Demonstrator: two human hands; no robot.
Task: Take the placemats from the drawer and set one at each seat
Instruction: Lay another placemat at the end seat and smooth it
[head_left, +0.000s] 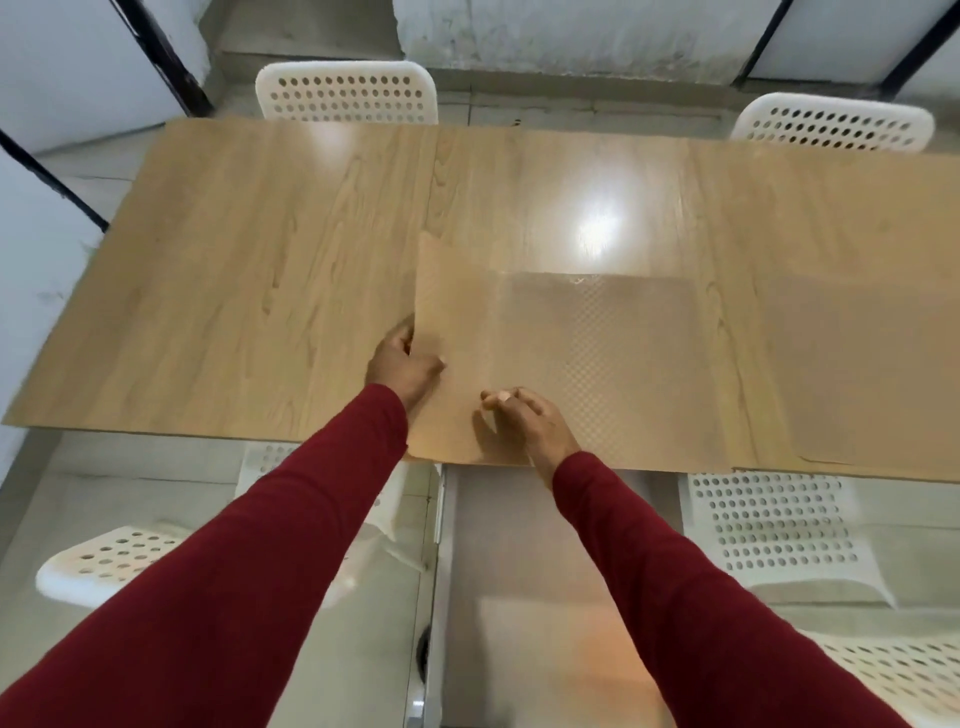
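A wooden table (260, 249) fills the view. Thin see-through placemats with a dotted texture lie near its front edge, in front of me. My left hand (402, 364) grips the left edge of the top placemat (452, 301), which sits shifted left and slightly raised off the placemat beneath it (613, 364). With its fingertips pinched together, my right hand (524, 421) holds the mats near the front edge. Another placemat (857, 374) lies flat at the front right seat.
White perforated chairs stand around the table: two at the far side (345, 93) (831, 122), and two on my side, at front right (774, 525) and front left (114, 561). Walls and dark frames close in on the left and behind.
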